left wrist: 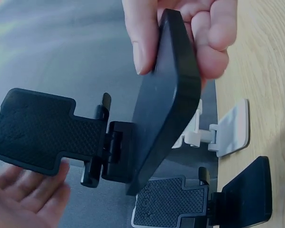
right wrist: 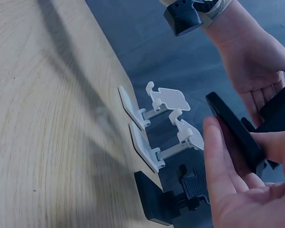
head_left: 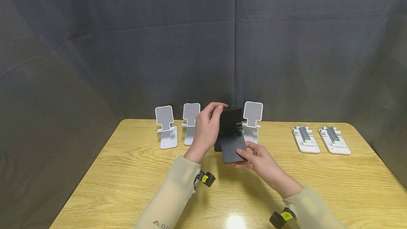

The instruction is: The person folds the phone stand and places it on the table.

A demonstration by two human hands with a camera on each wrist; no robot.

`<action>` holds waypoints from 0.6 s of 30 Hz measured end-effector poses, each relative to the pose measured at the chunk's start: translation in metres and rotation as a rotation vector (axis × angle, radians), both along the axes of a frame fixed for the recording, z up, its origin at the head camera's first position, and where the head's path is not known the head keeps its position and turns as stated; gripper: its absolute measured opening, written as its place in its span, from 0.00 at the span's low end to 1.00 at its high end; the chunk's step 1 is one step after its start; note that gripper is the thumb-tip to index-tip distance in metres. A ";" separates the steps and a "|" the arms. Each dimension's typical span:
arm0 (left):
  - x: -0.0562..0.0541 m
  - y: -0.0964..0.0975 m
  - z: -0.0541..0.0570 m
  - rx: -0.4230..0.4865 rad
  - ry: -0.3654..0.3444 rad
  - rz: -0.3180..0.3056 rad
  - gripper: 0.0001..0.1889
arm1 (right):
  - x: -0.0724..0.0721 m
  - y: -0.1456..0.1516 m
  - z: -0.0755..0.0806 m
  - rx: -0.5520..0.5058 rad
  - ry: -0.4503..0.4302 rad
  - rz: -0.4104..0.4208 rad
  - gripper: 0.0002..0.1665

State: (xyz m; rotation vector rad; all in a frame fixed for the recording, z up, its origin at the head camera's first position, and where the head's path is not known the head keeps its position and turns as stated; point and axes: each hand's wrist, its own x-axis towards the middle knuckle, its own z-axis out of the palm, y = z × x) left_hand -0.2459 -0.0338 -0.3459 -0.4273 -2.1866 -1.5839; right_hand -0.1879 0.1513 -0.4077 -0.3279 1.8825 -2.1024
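Holding a black stand (head_left: 229,121) above the desk (head_left: 133,172), the right hand (head_left: 259,158) pinches its flat base plate (head_left: 233,147), thumb on one face and fingers curled against the other. The left hand (head_left: 206,130) is at the edge of the upper plate (left wrist: 40,128); its fingers look fairly straight and partly spread in the left wrist view, though whether they touch the plate I cannot tell. The stand is unfolded, the upper plate angled away from the base at the hinge.

Just behind it on the desk, a second black stand (left wrist: 244,197) is mostly hidden from the head camera. Two unfolded white stands (head_left: 164,118) are to its left and another white stand (head_left: 253,112) to its right. Further right, two folded white stands (head_left: 306,139) lie side by side. A dark curtain (head_left: 127,56) hangs behind the desk.
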 end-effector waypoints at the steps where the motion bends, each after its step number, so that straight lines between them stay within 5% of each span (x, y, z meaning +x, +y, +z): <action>1: 0.000 0.000 0.000 0.014 -0.011 0.003 0.17 | 0.000 0.000 0.000 0.003 0.000 -0.009 0.24; 18: 0.004 0.002 -0.002 -0.073 -0.197 0.045 0.31 | -0.006 0.001 0.008 0.033 0.016 -0.124 0.25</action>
